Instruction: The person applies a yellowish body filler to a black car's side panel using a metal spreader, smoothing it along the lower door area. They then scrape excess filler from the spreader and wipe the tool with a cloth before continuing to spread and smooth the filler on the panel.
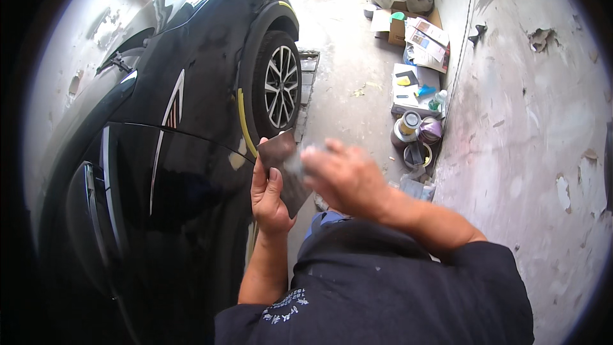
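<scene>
My left hand [271, 201] is closed on a dark brown, flat rectangular sheet [279, 149], with the thumb on its face and the fingers behind it. The sheet is tilted and hangs in front of my body, beside the black car [211, 51]. My right hand [348, 176] is at the sheet's right side, blurred by motion. Its fingers are curled in around a small, pale greyish thing [294, 166] that is too smeared to name. Past the sheet are the car's wheel [281, 80] and a strip of yellow tape [244, 121] along the wheel arch trim.
Along the right wall [511, 121] stand several cans [408, 122], a roll of tape [426, 152], a white box with small items [408, 102], and a cardboard box [396, 30] with papers. Concrete floor [345, 70] runs between them and the car.
</scene>
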Demonstrator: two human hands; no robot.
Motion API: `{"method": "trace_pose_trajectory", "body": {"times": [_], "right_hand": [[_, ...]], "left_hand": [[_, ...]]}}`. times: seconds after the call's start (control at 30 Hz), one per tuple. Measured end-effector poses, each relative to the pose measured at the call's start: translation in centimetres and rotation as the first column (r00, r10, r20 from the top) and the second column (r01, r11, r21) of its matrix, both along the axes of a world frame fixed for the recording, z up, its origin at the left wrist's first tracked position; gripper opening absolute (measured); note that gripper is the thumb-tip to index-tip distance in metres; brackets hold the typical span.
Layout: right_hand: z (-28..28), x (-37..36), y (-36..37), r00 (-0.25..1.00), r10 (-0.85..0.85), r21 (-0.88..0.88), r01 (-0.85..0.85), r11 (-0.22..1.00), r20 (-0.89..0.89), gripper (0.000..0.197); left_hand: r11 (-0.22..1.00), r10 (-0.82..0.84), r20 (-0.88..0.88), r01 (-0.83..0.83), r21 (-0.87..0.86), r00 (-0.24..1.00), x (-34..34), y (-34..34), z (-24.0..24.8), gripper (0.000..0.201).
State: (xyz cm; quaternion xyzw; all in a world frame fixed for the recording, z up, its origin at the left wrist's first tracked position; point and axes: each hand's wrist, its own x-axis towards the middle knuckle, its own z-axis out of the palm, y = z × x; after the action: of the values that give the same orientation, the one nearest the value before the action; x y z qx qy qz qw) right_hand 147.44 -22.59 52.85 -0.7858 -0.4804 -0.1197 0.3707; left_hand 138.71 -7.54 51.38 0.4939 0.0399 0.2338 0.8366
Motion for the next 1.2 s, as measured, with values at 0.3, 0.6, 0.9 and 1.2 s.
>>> {"method": "trace_pose_trajectory", "body": {"times": [0.3, 0.6, 0.9, 1.2], "right_hand": [[0.5, 0.7, 0.2, 0.983, -0.069, -0.096, 0.086, 0.992, 0.168, 0.034], [0.4, -0.1, -1.0, 0.894, 0.159, 0.102, -0.127, 0.987, -0.419, 0.037], [2.2, -0.2, -0.6, 0.733, 0.27, 0.166, -0.214, 0.963, -0.624, 0.039], [1.1, 0.0, 0.3, 0.837, 0.261, 0.225, -0.17, 0.96, -0.482, 0.037]], "left_hand": [[0.992, -0.065, -0.153, 0.047, -0.114, 0.986, -0.5, 0.8, -0.9, 0.049], [0.984, -0.085, 0.0, 0.084, -0.155, 0.996, -0.2, 0.4, -0.4, 0.06], [0.959, 0.0, -0.083, 0.023, 0.281, 0.997, 0.4, -1.3, -2.2, 0.095], [0.954, -0.023, -0.153, 0.067, 0.293, 0.988, 0.6, -0.1, -3.1, 0.099]]}}
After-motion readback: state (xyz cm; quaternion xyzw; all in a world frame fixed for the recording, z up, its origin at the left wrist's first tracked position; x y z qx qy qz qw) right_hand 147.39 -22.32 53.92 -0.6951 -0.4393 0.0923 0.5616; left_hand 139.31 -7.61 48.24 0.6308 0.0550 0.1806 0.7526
